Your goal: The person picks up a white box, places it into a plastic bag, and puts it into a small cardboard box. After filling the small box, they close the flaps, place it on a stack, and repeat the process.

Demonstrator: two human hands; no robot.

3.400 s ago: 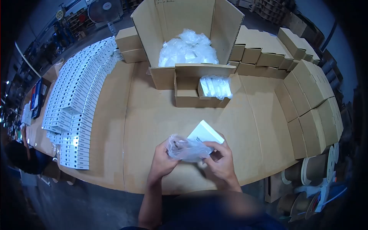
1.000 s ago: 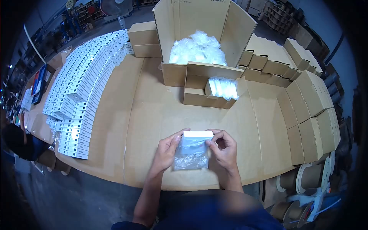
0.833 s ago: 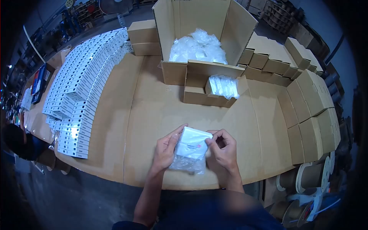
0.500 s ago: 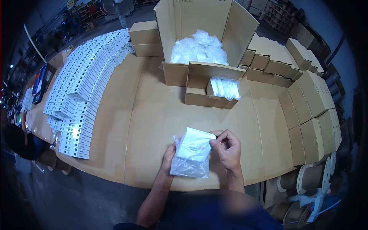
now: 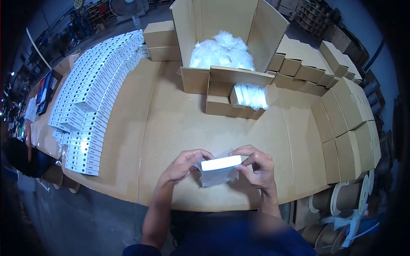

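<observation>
A small white box [image 5: 221,163] in a clear plastic bag [image 5: 214,178] is held between my hands over the cardboard-covered table. The box is tipped so that a narrow side faces me, and the loose part of the bag hangs below it. At the left end, my left hand [image 5: 184,165] is closed on the plastic beside the box, thumb and forefinger pressed together. My right hand [image 5: 258,168] pinches the bag at the right end, with its other fingers curled.
Ahead, an open carton [image 5: 228,112] holds several wrapped packs [image 5: 251,96]. Behind it, a large box [image 5: 195,81] contains crumpled plastic bags [image 5: 222,52]. Stacked white boxes [image 5: 96,91] line the left, brown cartons [image 5: 344,128] the right. A person [image 5: 26,158] is at far left.
The bagged box has turned from its broad face to a narrow side facing me. My left hand has moved up to its upper left end; my right hand remains at the right.
</observation>
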